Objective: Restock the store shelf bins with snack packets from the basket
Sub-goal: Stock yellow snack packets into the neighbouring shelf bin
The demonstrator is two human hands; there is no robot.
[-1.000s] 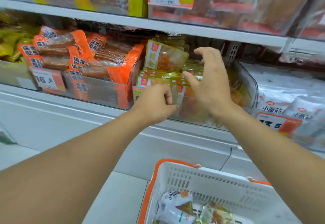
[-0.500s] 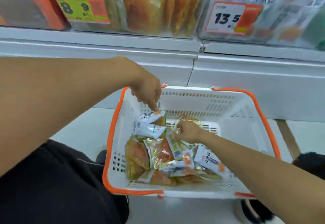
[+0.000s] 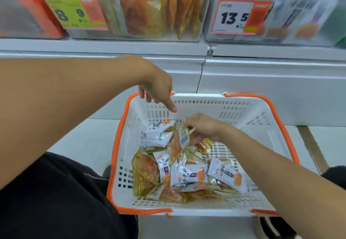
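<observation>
A white slotted plastic basket with an orange rim (image 3: 241, 107) is seen on the pale floor (image 3: 88, 137) below the shelf, and a heap of snack packets is still held in it, so a good part of the restocking is judged to be left. White foil packets with an orange picture (image 3: 188, 175) are mixed with clear yellow-edged packets of orange strips (image 3: 145, 171), mostly piled toward the 7 o'clock corner of the basket.

One clear yellow-edged packet (image 3: 182, 138) is pinched at its top edge by the right hand (image 3: 203, 127) near the middle of the basket and appears partly raised from the heap. The left hand (image 3: 159, 87) is held above the basket's 11 o'clock corner with its grip released, the index finger pointing down and nothing grasped.

At 12 o'clock, the clear shelf bin with the yellow-green price tag (image 3: 168, 34) is already well filled with upright packets of the orange kind, and at 2 o'clock the bin with the white-and-orange price tag (image 3: 211, 38) is stocked with white packets; how much room remains in either cannot be told.

The grey-white shelf front (image 3: 112, 51) runs across the upper view. Dark trousers (image 3: 56, 201) are seen at 8 o'clock, and a dark shoe (image 3: 273, 225) at 5 o'clock
</observation>
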